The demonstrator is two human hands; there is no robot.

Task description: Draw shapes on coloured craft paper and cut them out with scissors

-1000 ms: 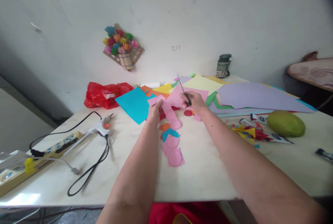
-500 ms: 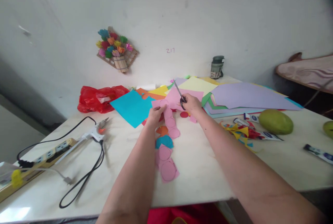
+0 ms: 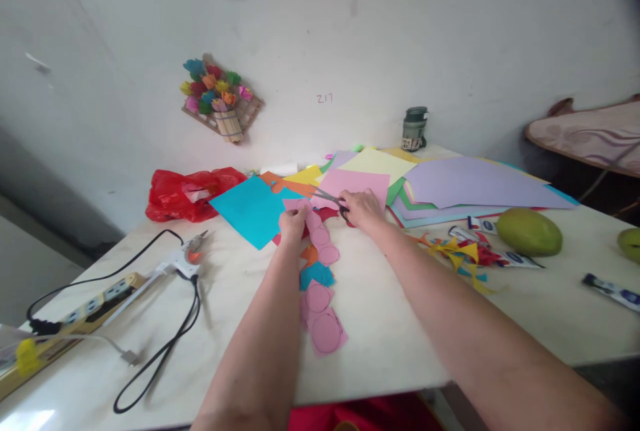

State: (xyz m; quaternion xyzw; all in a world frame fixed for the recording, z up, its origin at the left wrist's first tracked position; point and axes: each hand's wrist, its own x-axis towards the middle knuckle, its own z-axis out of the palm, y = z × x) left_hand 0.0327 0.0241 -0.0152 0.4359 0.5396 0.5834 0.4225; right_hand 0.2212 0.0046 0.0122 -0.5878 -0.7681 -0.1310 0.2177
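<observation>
My left hand pinches the upper end of a pink paper strip that has circles drawn on it. The strip hangs down toward me from the fingers. My right hand is closed round the dark handles of a pair of scissors, whose blades point left toward the strip's upper end. Whether the blades touch the paper I cannot tell. Below the strip lie an orange paper piece, a blue paper piece and more pink paper with drawn circles.
Coloured sheets cover the table's back, with a blue sheet and red plastic bag at left. A glue gun and power strip lie left. Right are paper scraps, glue tubes and a green fruit.
The scissors have swung from pointing up and away to pointing left, toward the strip in my left hand. My view has shifted slightly to the right.
</observation>
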